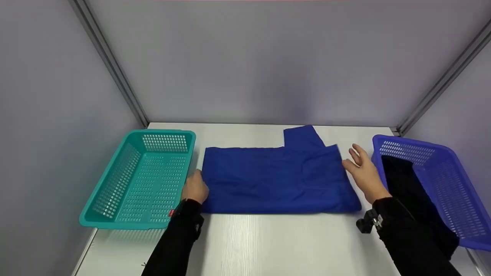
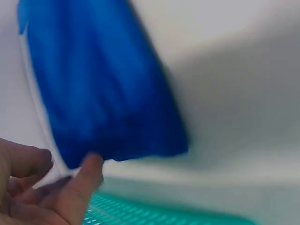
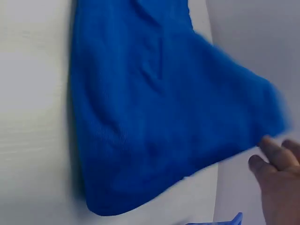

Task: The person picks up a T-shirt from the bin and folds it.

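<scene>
A blue folded garment (image 1: 268, 180) lies across the white table, a sleeve-like flap (image 1: 303, 137) sticking out past its far edge. At its left edge is my left hand (image 1: 195, 188), its fingertips mostly hidden in the head view. The left wrist view shows that hand's thumb and fingers loosely bent and apart, one fingertip (image 2: 95, 164) overlapping the cloth's end. My right hand (image 1: 364, 172) is beside the garment's right edge, fingers spread and relaxed. In the right wrist view its fingertips (image 3: 269, 143) are at a blurred cloth corner; whether they touch it I cannot tell.
A teal perforated basket (image 1: 86, 214) stands left of the garment, close by my left hand. On the right, a purple-blue basket (image 1: 452, 153) holds black cloth (image 1: 402, 180), partly behind my right forearm. Grey panels (image 1: 245, 65) enclose the table at the back and sides.
</scene>
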Demonstrator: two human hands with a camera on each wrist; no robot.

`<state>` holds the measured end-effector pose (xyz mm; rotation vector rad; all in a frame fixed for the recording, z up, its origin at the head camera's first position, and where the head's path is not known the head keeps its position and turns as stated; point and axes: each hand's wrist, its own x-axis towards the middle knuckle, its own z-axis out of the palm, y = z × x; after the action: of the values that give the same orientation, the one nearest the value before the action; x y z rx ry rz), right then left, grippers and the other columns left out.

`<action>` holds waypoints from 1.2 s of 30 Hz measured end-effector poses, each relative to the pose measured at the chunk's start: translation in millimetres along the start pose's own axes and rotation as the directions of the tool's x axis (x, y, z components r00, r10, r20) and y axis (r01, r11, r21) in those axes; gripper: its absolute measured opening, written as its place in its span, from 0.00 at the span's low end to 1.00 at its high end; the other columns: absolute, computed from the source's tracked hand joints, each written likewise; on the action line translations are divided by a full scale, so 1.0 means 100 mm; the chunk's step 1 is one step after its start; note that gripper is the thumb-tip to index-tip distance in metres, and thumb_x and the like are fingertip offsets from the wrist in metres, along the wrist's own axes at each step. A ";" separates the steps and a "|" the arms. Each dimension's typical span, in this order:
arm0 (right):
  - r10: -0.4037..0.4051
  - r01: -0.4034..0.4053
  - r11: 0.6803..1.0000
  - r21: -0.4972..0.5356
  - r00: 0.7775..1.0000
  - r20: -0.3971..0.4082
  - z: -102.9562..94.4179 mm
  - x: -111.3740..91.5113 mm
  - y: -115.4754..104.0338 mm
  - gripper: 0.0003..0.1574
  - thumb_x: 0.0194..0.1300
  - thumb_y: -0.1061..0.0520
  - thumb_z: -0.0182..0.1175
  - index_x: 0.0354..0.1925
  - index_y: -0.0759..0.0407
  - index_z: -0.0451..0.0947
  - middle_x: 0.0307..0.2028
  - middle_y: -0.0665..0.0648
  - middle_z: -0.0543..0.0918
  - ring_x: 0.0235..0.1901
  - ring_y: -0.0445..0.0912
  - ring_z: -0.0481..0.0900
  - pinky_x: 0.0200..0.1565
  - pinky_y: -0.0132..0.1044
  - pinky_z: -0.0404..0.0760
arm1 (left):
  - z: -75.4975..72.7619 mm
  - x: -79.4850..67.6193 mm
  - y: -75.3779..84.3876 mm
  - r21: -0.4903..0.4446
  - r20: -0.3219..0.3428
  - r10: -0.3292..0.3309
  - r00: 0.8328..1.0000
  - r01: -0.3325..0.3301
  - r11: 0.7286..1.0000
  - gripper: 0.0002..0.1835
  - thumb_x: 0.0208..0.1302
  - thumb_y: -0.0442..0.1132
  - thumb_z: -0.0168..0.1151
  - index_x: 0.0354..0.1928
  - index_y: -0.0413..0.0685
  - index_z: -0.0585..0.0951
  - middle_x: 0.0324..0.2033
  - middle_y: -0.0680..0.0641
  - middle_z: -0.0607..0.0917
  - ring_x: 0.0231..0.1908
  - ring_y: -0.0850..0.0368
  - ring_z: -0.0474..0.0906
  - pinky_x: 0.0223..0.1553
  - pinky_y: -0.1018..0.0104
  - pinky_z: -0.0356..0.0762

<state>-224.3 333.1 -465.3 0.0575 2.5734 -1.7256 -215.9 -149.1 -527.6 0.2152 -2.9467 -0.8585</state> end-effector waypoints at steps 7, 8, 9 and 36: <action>-0.013 0.050 0.946 -0.321 0.993 0.115 0.13 -0.11 0.30 0.38 0.78 0.58 0.55 0.77 0.70 0.57 0.75 0.74 0.60 0.74 0.69 0.60 0.71 0.61 0.62 | 0.08 -0.12 0.11 0.100 0.130 0.058 0.990 -0.071 0.992 0.20 0.69 0.27 0.56 0.63 0.34 0.77 0.63 0.32 0.78 0.53 0.34 0.82 0.50 0.39 0.81; -0.031 0.076 0.924 -0.375 0.992 0.122 0.16 -0.14 0.35 0.34 0.76 0.59 0.56 0.74 0.71 0.62 0.72 0.76 0.65 0.72 0.70 0.63 0.69 0.62 0.64 | 0.11 -0.14 0.12 0.115 0.154 0.101 0.983 -0.119 0.986 0.18 0.69 0.27 0.57 0.60 0.35 0.80 0.59 0.34 0.82 0.52 0.36 0.83 0.50 0.40 0.82; -0.047 0.103 0.897 -0.430 0.989 0.138 0.19 -0.16 0.41 0.32 0.76 0.60 0.57 0.72 0.71 0.66 0.69 0.76 0.69 0.69 0.70 0.68 0.67 0.63 0.67 | 0.14 -0.17 0.13 0.129 0.187 0.147 0.971 -0.173 0.976 0.15 0.69 0.28 0.58 0.56 0.37 0.82 0.54 0.36 0.85 0.51 0.38 0.84 0.49 0.42 0.82; -0.133 0.444 0.454 -0.773 0.891 0.434 0.33 -0.51 0.80 0.16 0.68 0.57 0.67 0.46 0.69 0.83 0.38 0.63 0.89 0.41 0.60 0.87 0.55 0.60 0.78 | 0.10 -0.61 -0.09 0.227 0.398 0.476 0.784 -0.587 0.777 0.11 0.66 0.33 0.66 0.49 0.44 0.88 0.38 0.43 0.87 0.39 0.44 0.86 0.41 0.47 0.85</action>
<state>-168.1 332.9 -549.0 -0.6820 2.9332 -0.1915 -155.7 -141.9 -542.7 -0.8107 -3.1366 -0.3147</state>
